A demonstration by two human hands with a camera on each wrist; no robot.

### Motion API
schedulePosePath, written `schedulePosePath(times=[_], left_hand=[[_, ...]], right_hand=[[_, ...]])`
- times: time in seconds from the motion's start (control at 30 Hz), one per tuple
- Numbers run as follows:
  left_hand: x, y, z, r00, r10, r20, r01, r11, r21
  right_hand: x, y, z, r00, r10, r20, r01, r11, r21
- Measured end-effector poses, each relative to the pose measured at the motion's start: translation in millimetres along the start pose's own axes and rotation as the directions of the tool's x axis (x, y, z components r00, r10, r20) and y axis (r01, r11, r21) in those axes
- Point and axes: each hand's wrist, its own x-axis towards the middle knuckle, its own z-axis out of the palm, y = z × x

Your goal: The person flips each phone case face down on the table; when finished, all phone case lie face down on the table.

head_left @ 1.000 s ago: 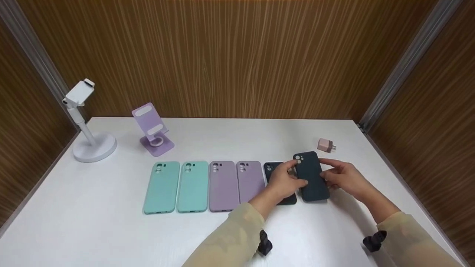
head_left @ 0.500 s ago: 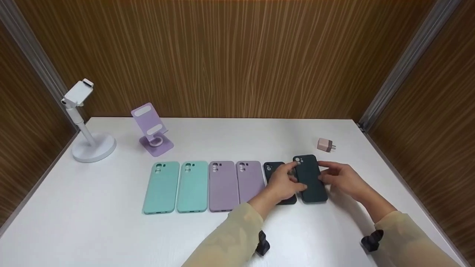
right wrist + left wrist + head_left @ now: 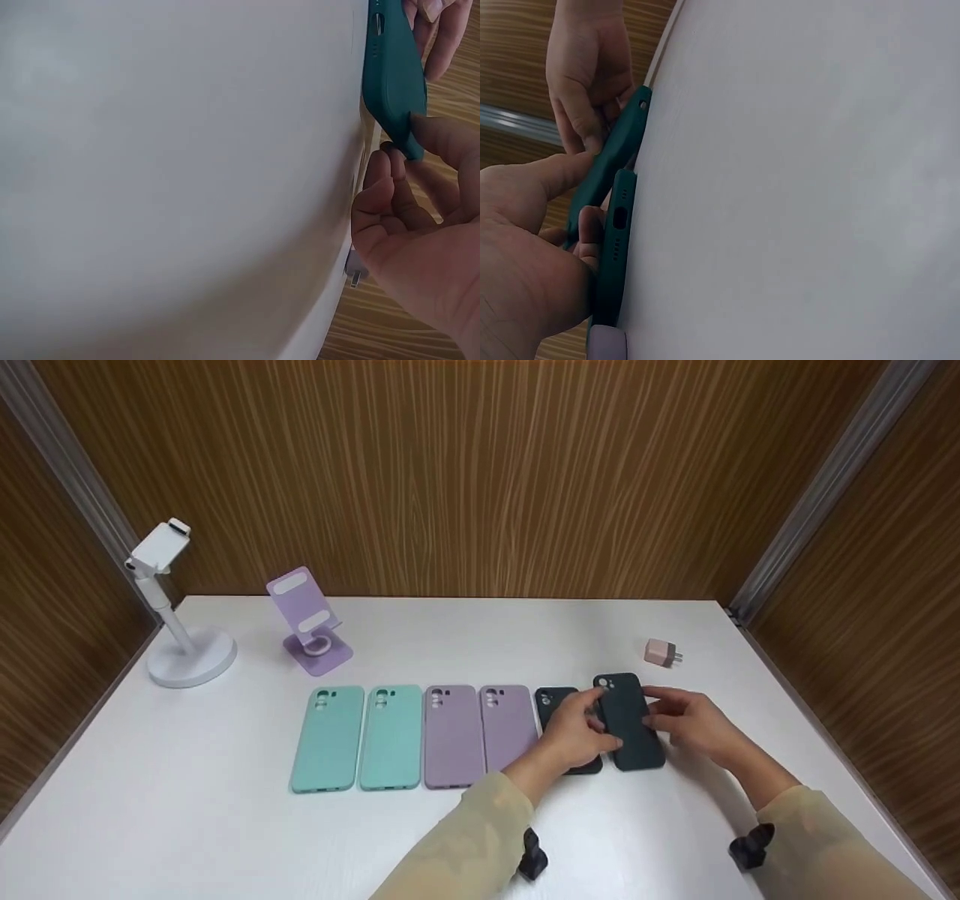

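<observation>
A dark green phone case [image 3: 634,731] is at the right end of a row of cases, held by both hands. My left hand [image 3: 571,731] grips its left side, thumb at the lower left and index finger near the camera holes. My right hand [image 3: 691,724] pinches its right edge; the right wrist view shows the thumb on the case and other fingers curled below. In the left wrist view this case leans, one edge raised. A second dark green case [image 3: 613,281] lies flat beside it, partly hidden under my left hand in the head view.
Leftward along the row lie two purple cases [image 3: 453,739] and two mint cases [image 3: 328,742]. Behind them stand a purple phone stand [image 3: 304,604] and a white phone stand [image 3: 193,658]. A pink charger plug [image 3: 659,652] lies behind the right hand. Wood panels [image 3: 480,480] border the white table [image 3: 225,840].
Over the first half second, the held dark green case came down slightly toward the front, and my right hand shifted a little left with it. Since then both hands have hardly moved.
</observation>
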Motion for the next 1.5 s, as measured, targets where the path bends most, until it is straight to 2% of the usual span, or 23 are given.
schedulePosePath(times=[0.37, 0.63, 1.0, 1.1, 1.33, 1.5], left_hand=[[-0.7, -2.6, -1.0, 0.999, 0.042, 0.028, -0.042, 0.999, 0.012], [0.7, -5.1, -1.9, 0.999, 0.040, 0.005, -0.040, 0.999, 0.027], [1.7, -7.1, -5.8, 1.000, -0.018, -0.001, 0.018, 0.997, 0.074], [3.9, -6.3, -7.8, 0.999, -0.037, -0.011, 0.037, 0.998, 0.058], [10.7, 7.8, -19.3, 0.995, -0.094, -0.026, 0.092, 0.994, -0.059], [7.4, 28.3, -43.2, 0.999, -0.054, -0.009, 0.053, 0.993, -0.101]], right_hand=[[0, 1, 2, 1.000, -0.011, 0.018, 0.012, 1.000, -0.011], [2, -1, 6, 0.999, 0.003, 0.036, -0.001, 0.999, -0.043], [8, -4, 13, 0.998, -0.050, 0.037, 0.054, 0.992, -0.110], [11, -4, 14, 0.998, -0.050, 0.038, 0.053, 0.992, -0.111], [20, -2, 10, 0.999, -0.029, 0.044, 0.033, 0.995, -0.095], [25, 0, 2, 0.999, -0.008, 0.033, 0.010, 0.998, -0.069]])
